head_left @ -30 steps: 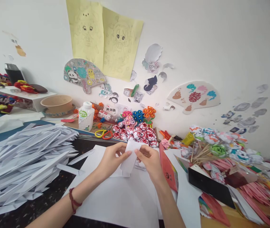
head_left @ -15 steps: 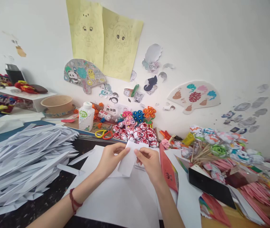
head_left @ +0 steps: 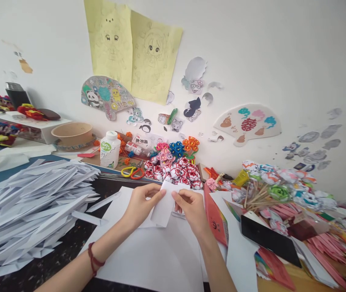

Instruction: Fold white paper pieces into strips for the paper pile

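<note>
Between my two hands is a folded white paper strip (head_left: 164,209), held tilted above the sheets. My left hand (head_left: 144,202) pinches its left edge with thumb and bent fingers. On the right edge, my right hand (head_left: 192,207) grips it between thumb and forefinger; its other fingers curl behind and are partly hidden. Beneath lies a large white sheet (head_left: 148,259). Smaller white papers (head_left: 179,215) show just behind the right fingers.
A big heap of folded paper strips (head_left: 35,207) lies at left. Behind the hands are scissors (head_left: 132,172), a white bottle (head_left: 110,150) and red-white paper flowers (head_left: 175,170). At right are a red packet (head_left: 217,219), a black phone (head_left: 270,239) and stick flowers (head_left: 279,192).
</note>
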{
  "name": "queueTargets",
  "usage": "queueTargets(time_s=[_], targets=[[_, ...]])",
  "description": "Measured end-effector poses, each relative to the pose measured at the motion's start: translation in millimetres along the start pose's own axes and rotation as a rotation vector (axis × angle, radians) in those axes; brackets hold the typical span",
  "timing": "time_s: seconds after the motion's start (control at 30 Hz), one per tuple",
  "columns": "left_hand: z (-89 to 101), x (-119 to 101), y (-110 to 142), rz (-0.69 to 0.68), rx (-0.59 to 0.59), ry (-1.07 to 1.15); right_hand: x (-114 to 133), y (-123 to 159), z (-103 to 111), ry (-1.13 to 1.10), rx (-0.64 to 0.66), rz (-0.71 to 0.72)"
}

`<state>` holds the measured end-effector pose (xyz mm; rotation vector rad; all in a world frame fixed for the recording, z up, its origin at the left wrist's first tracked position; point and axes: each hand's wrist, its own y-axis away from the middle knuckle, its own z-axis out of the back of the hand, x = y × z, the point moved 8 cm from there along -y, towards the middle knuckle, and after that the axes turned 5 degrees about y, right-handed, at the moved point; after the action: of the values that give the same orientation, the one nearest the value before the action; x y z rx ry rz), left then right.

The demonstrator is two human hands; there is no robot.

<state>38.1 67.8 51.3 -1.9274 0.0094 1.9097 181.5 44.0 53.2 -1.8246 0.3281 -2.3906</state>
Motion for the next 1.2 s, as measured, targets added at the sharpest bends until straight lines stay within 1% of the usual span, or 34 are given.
queueTargets(time_s=[0.17, 0.33, 0.53, 0.67, 0.73, 0.83, 0.9, 1.0, 1.03, 1.13, 1.2], targets=[[0.8, -1, 0, -0.010, -0.008, -0.013, 1, 0, 0, 0.007, 0.004, 0.004], [0.6, -2, -3, -0.002, 0.028, 0.024, 3, 1, 1, 0.017, 0.007, 0.002], [8.8, -9, -3, -0.002, -0.024, 0.095, 2, 3, -8, 0.005, 0.120, -0.001], [13.5, -11, -2, -0.020, -0.059, 0.038, 1, 4, -10, 0.003, 0.128, -0.007], [11.1, -9, -3, -0.009, -0.019, 0.043, 1, 4, -8, 0.006, 0.110, -0.011], [3.6, -6, -4, 0.022, 0.085, 0.021, 1, 4, -5, 0.012, 0.094, -0.013], [4.0, -9, -3, -0.010, 0.081, -0.062, 1, 4, -6, 0.012, 0.101, -0.014], [10.2, -17, -2, -0.094, -0.008, -0.200, 0, 4, -5, 0.026, 0.094, -0.016], [10.0, -17, -2, -0.104, -0.007, -0.217, 0, 4, -4, 0.031, 0.084, -0.014], [1.6, -13, -3, -0.075, 0.103, -0.193, 2, 3, -1, 0.030, 0.055, -0.005], [-1.4, -11, -2, -0.071, 0.132, -0.194, 3, 3, 1, 0.022, 0.042, -0.005]])
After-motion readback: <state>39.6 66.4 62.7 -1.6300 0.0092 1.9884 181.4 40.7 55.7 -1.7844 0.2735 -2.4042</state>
